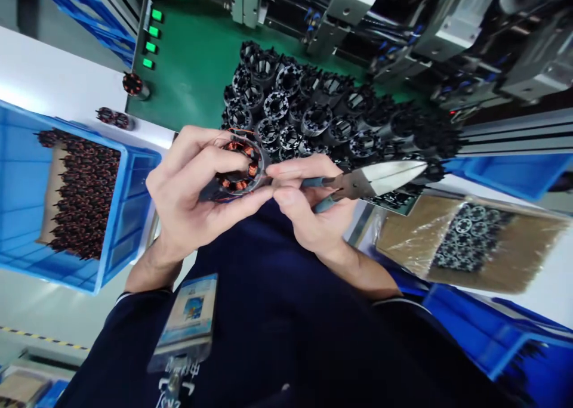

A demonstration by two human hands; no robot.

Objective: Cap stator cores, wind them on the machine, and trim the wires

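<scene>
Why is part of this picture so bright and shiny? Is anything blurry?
In the head view, the white table glows with glare at the top left, and the pliers' blades shine almost white. The blue crate at the lower right looks soft and smeared, and things near the picture's edges look bent.

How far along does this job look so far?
Done: a blue crate holds rows of copper-wound stators. In hand: the left hand grasps one wound stator; the right hand holds blue-handled pliers. Left: many bare black stator cores stand packed together.
</scene>
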